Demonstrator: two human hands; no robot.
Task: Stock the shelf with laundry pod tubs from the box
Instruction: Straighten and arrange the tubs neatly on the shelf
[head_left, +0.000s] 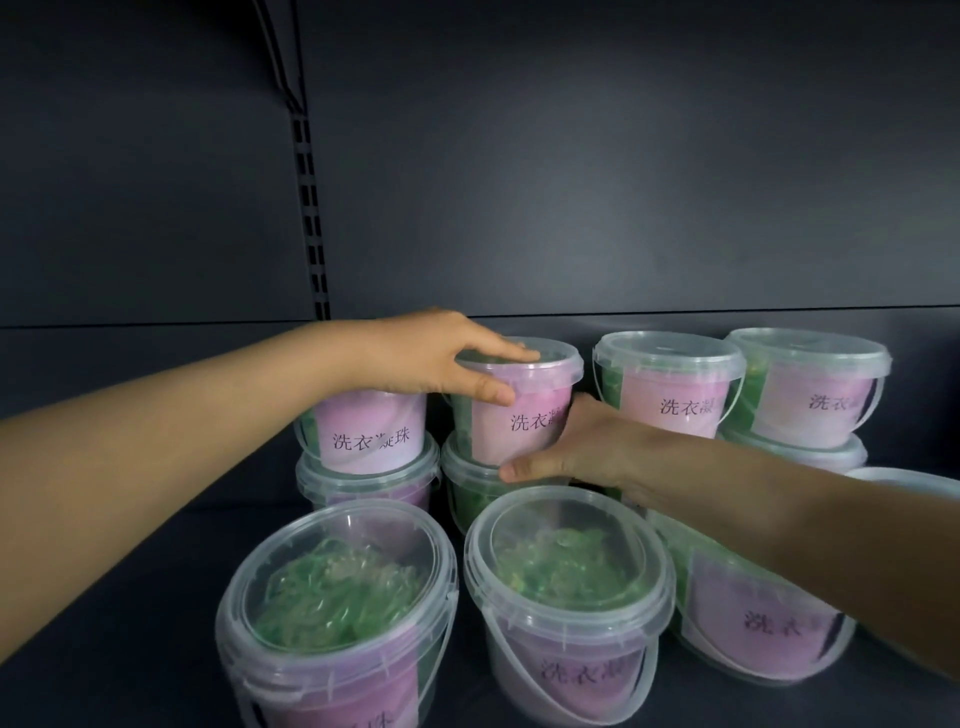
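Both hands grip one tub: left hand (441, 358) clamps over the lid, fingers on top and thumb on the front wall; right hand (576, 447) wraps its lower right side, thumb along the base, fingers hidden behind. The dark shelf (130, 571) holds it all. Back row: stacks of two, left stack (369, 436), right stacks (670, 389). Front row: single tubs (337, 613), partly under the forearms. The held tub (519, 415) stands upright, axis vertical, on a lower tub (467, 493), second stack from the left, label forward. Key relation: base over lower lid, looks about centred. Left hand is above, right below and to the side. Likely step: seating or squaring. Box not in view.
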